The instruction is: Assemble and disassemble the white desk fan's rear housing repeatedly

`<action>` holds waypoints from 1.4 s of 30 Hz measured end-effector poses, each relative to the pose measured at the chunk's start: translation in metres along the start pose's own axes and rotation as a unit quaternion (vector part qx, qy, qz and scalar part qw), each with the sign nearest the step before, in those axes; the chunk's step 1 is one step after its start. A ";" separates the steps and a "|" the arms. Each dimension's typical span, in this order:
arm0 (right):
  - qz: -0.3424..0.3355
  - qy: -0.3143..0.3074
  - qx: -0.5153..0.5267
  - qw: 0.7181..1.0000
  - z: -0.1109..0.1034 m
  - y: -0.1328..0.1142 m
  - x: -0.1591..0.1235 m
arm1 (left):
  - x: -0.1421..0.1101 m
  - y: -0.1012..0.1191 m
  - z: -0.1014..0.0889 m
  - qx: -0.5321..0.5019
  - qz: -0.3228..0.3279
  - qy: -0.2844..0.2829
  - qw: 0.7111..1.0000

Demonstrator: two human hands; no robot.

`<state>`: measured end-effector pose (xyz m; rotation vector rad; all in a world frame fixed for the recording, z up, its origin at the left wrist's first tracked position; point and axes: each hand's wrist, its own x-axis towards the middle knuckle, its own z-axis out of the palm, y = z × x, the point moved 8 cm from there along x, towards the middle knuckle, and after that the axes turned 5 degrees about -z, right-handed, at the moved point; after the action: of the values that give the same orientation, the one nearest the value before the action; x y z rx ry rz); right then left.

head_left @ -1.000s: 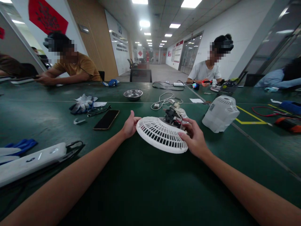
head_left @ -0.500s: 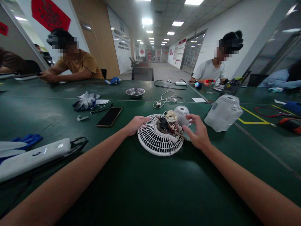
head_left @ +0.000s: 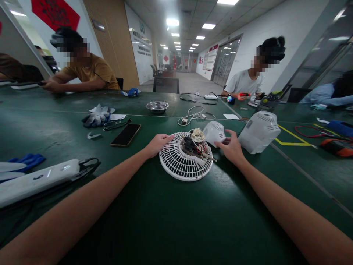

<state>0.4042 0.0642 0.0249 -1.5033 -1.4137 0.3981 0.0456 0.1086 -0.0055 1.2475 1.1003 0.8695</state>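
Note:
My left hand (head_left: 159, 145) is closed on the left rim of a round white fan grille (head_left: 179, 167), thumb on top. On the grille sits an exposed fan motor (head_left: 196, 145) with wires, a pale gearbox part and a thin shaft pointing right. My right hand (head_left: 232, 148) grips the near right end of a white motor cover (head_left: 214, 132) between thumb and fingers. The cover, rounded and slotted, lies tilted just behind and right of the motor. Some of my right fingers are hidden behind it.
A translucent white plastic container (head_left: 259, 132) stands right of my right hand. Left of the grille lie a phone (head_left: 126, 134) and a white power strip (head_left: 41, 182). Behind are a metal bowl (head_left: 157, 106), a white cable (head_left: 194, 115) and gloves (head_left: 97, 116). Two people sit across the table.
My right hand has closed on the motor cover, which is now turned and tipped, away from the motor. My left hand stays on the grille rim.

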 end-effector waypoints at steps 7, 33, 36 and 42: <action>0.129 -0.056 0.251 0.958 0.013 0.004 -0.010 | -0.002 0.002 0.002 0.003 0.010 -0.006 1.000; -0.241 -0.108 -0.024 0.964 0.029 -0.118 -0.081 | -0.015 0.036 -0.007 0.156 0.187 0.082 0.966; -0.249 -0.115 -0.039 0.961 0.029 -0.118 -0.079 | -0.036 0.062 0.018 0.219 0.292 0.012 0.931; -0.272 -0.133 -0.029 0.953 0.029 -0.117 -0.078 | -0.060 0.084 0.059 0.321 0.319 -0.122 0.883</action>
<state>0.2949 -0.0130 0.0772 -1.0643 -1.9927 0.2181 0.0909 0.0472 0.0854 2.2965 0.7851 0.8048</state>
